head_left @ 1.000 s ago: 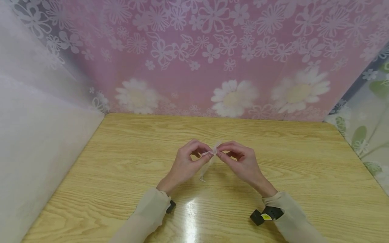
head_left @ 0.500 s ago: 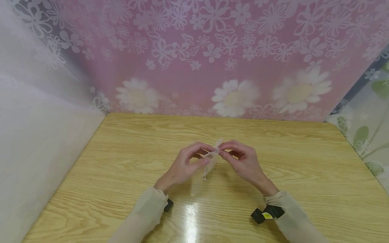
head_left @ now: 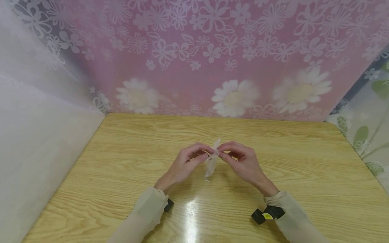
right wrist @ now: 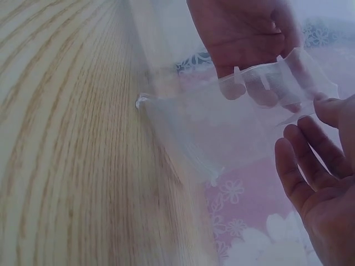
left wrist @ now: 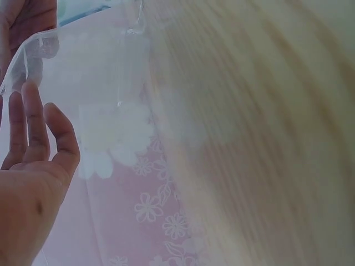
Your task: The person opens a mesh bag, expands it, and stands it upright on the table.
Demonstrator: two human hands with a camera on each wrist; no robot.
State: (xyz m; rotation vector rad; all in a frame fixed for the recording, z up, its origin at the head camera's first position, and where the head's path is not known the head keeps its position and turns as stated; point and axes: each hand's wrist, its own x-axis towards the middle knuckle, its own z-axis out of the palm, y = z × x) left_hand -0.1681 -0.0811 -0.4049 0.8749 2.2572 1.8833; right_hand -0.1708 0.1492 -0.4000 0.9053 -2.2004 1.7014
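A small sheer white mesh pouch [head_left: 211, 165] hangs between both hands over the middle of the table, its upper edge held up and bunched in the head view. My left hand [head_left: 183, 165] pinches that edge from the left with thumb and forefinger. From the right, my right hand [head_left: 244, 162] pinches it the same way, other fingers loosely bent. Through the see-through cloth [right wrist: 227, 122] in the right wrist view, left fingertips show behind it. Small white tufts of thread mark the pouch's lower corners, close over the table.
The wood-grain table [head_left: 136, 135] reaches back to a pink flowered curtain [head_left: 182, 74]. A whitish sheet [head_left: 45, 118] closes the left side, and a leaf-patterned one [head_left: 373, 135] the right. A black wrist strap [head_left: 273, 212] sits on the right sleeve.
My left fingers shift along the pouch's upper edge, loosening and closing on it again. The pouch has turned and spread a little wider. The right hand stays nearly still.
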